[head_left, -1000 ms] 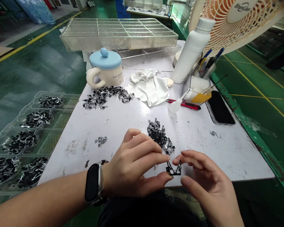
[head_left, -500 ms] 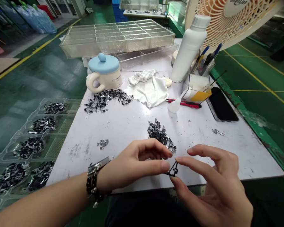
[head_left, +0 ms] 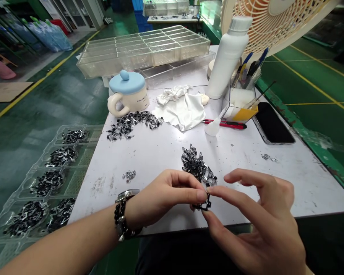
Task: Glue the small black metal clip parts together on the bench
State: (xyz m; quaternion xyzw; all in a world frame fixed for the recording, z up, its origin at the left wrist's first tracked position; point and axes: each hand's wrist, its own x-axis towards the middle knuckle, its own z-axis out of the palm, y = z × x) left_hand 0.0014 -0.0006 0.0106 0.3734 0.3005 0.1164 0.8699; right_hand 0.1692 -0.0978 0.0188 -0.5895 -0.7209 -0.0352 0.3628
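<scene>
Close to the table's front edge, my left hand (head_left: 172,191) is closed, thumb against index finger, on a small black angular frame-like part (head_left: 206,205). My right hand (head_left: 260,214) has the same part between its index fingertip and thumb tip, while the other fingers are bent clear of it. The fingers partly cover the part, so its full shape is hidden. Just beyond the fingertips lies a pile of small black and silver parts (head_left: 193,162). Left of my left hand is a small cluster of tiny shiny metal pieces (head_left: 129,175).
Another heap of black parts (head_left: 132,124) lies before a lidded mug (head_left: 129,95). Behind are a white cloth (head_left: 183,110), clear compartment trays (head_left: 146,49), a white bottle (head_left: 229,57) and a fan (head_left: 275,30). A phone (head_left: 273,123) lies right; a filled tray (head_left: 94,149) stands left.
My left fingertips have moved closer to my right fingertips, and the black part has turned between them. The camera view has shifted slightly, moving the table scene a little.
</scene>
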